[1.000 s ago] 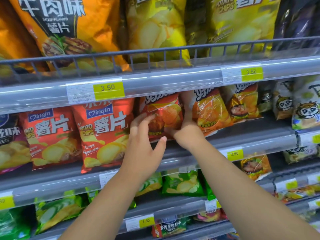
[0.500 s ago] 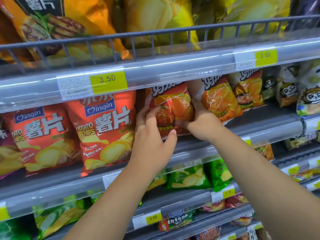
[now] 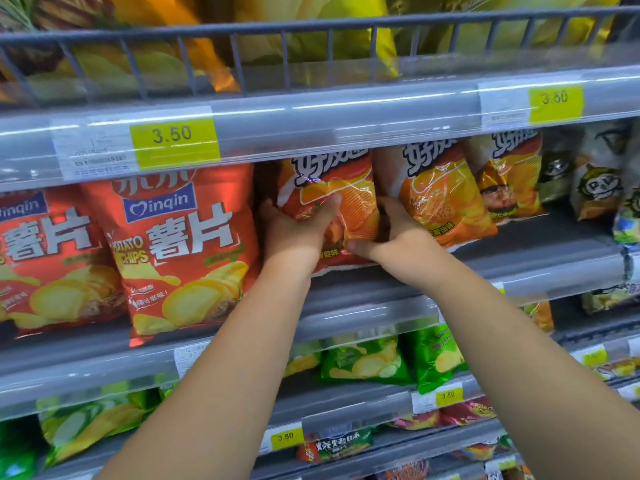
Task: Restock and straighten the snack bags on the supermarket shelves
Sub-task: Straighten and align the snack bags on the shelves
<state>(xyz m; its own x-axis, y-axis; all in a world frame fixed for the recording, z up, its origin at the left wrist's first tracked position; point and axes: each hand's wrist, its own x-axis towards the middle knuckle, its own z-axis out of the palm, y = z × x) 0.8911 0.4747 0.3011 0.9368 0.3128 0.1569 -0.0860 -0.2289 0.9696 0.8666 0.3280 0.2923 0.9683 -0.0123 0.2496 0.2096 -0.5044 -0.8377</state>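
Note:
A small red-orange chip bag [image 3: 349, 199] stands on the middle shelf [image 3: 540, 247], under the price rail. My left hand [image 3: 294, 233] grips its left side, thumb pressed across the front. My right hand [image 3: 398, 237] holds its lower right corner, fingers tucked behind the bag. A similar orange bag [image 3: 440, 195] stands just right of it, touching my right hand. Large red Minqin potato chip bags [image 3: 183, 244] lean on the shelf to the left.
Further right stand another orange bag [image 3: 509, 174] and panda-print bags [image 3: 595, 181]. A wire-fronted top shelf [image 3: 311, 53] holds big yellow and orange bags. Green bags [image 3: 367, 358] fill the shelf below. Yellow 3.50 price tags [image 3: 173, 140] sit on the rails.
Both hands have closed tighter on the small red-orange bag: the left thumb now lies across its front. The camera has moved closer and tilted down, so the shelves look larger.

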